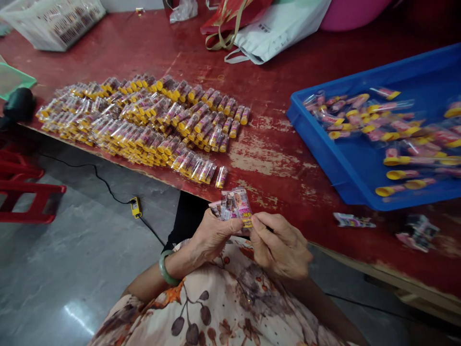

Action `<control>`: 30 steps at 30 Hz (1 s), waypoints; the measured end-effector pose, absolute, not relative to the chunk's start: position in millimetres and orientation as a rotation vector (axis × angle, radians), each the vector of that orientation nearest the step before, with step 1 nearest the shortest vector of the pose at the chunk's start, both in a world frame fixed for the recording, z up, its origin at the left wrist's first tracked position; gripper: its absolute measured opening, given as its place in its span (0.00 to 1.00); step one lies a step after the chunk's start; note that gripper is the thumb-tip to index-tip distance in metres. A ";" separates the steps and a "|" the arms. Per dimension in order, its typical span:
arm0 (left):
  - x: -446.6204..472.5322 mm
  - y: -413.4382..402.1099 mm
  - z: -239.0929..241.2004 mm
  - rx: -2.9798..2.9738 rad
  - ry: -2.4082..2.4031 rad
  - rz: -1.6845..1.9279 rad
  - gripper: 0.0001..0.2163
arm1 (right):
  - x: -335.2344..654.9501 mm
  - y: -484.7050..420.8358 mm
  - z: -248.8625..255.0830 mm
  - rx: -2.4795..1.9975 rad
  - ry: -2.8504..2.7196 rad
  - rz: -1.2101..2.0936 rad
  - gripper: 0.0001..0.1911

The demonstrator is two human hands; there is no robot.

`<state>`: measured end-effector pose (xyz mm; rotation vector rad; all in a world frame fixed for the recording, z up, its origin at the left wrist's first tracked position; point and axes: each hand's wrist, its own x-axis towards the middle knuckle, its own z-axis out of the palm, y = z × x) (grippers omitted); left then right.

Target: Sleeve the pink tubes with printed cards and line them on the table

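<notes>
Shiny pink-lettered wrappers (234,204), fanned out
Left hand (211,235)'s clamped on 'em, right hand (281,242) pinching one side; table edge (338,254) just ahead, scuffed red tabletop (259,149) stretching beyond.

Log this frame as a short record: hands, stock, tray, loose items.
left hand: holding several printed packets, fanned
right hand: fingertips at the packets' right edge; grip unclear
stock: stacked yellow-ended tubes on the red table, left of the tray
tray: blue tray, jumbled tubes inside, blurred
loose: crumpled wrapper below the tray
</notes>
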<state>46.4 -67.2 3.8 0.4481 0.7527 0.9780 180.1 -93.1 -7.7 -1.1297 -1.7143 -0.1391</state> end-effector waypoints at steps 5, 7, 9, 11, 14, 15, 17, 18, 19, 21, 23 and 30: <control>47.2 -67.9 5.8 0.442 0.834 0.968 0.19 | 176.1 -89.9 -11.8 -1.092 -1.695 -0.208 0.12; 45.6 -67.3 6.6 0.434 0.887 0.958 0.18 | 174.2 -86.8 -12.3 -1.061 -1.661 -0.149 0.11; 43.7 -64.8 6.6 0.419 0.879 0.942 0.17 | 172.7 -82.4 -12.6 -1.045 -1.625 -0.089 0.11; 42.8 -60.9 6.2 0.412 0.842 0.911 0.17 | 172.2 -78.4 -13.2 -1.051 -1.582 -0.079 0.11; 44.8 -57.5 6.4 0.407 0.827 0.890 0.16 | 172.9 -77.1 -14.7 -1.076 -1.537 -0.127 0.11; 46.2 -57.6 7.0 0.405 0.830 0.896 0.16 | 173.5 -78.1 -15.2 -1.082 -1.534 -0.147 0.11; 49.0 -58.9 8.6 0.403 0.836 0.903 0.15 | 175.5 -81.0 -15.8 -1.089 -1.542 -0.166 0.12; 50.2 -59.7 9.7 0.404 0.835 0.904 0.16 | 176.8 -82.4 -15.9 -1.090 -1.545 -0.159 0.13; 51.2 -60.4 11.0 0.406 0.832 0.903 0.16 | 178.1 -83.7 -15.8 -1.091 -1.540 -0.138 0.14; 52.2 -61.1 14.0 0.411 0.824 0.890 0.16 | 180.4 -85.3 -14.8 -1.096 -1.502 -0.040 0.14; 52.2 -61.0 17.0 0.413 0.821 0.877 0.14 | 181.8 -86.2 -13.3 -1.107 -1.437 0.084 0.14; 50.7 -61.1 21.6 0.364 0.856 0.863 0.13 | 178.9 -87.6 -14.0 -1.149 -1.301 0.264 0.13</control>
